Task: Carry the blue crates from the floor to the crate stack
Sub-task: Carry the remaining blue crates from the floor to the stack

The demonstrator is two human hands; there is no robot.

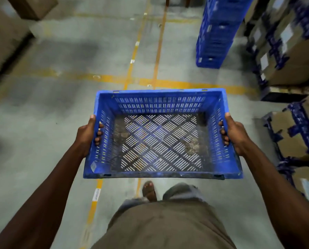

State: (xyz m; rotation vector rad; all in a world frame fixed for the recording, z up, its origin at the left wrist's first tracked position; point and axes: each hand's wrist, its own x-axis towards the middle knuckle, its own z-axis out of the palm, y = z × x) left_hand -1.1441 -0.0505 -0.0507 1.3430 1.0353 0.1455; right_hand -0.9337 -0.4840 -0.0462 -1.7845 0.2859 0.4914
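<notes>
- Head view: gripping a blue crate [160, 133] at waist height over the floor [42, 123], above the yellow floor lines [114, 79].
- Clamping the left hand [88, 134] on the left wall, fingers [98, 133] curling through the handle slot.
- Clamping the right hand [235, 133] on the right wall likewise, fingers hooking inside.
- Looking empty, rigid and probably light; slotted plastic giving firm purchase at the side handles.
- Facing the crate stack [220, 31], standing well ahead to the right, beside taped cardboard boxes [292, 51].
</notes>
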